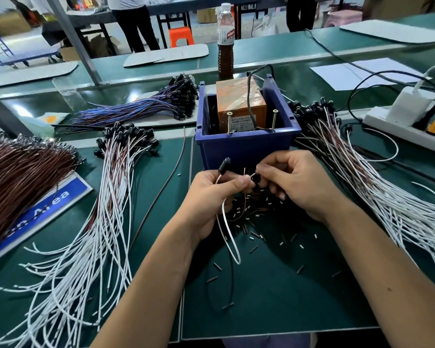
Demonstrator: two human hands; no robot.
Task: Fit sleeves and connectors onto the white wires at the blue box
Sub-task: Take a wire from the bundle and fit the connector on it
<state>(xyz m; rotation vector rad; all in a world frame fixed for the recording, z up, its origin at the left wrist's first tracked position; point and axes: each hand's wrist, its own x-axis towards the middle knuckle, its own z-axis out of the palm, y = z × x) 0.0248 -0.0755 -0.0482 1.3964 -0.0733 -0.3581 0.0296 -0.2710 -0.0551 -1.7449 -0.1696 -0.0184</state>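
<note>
In front of the blue box (246,149), my left hand (211,194) pinches a white wire (227,232) whose black connector (223,165) sticks up above my fingers. The wire loops down below my palm. My right hand (294,182) pinches the wire's bare tip together with a small dark sleeve (256,180), right beside my left thumb. Several loose dark sleeves (259,222) lie scattered on the green mat under both hands.
Bundles of white wires with black connectors lie at left (106,209) and right (377,187). A brown wire pile (18,177) sits far left, blue-purple wires (141,109) behind. An orange unit (239,106) stands in the box, a bottle (225,41) behind it, a power strip (407,124) at right.
</note>
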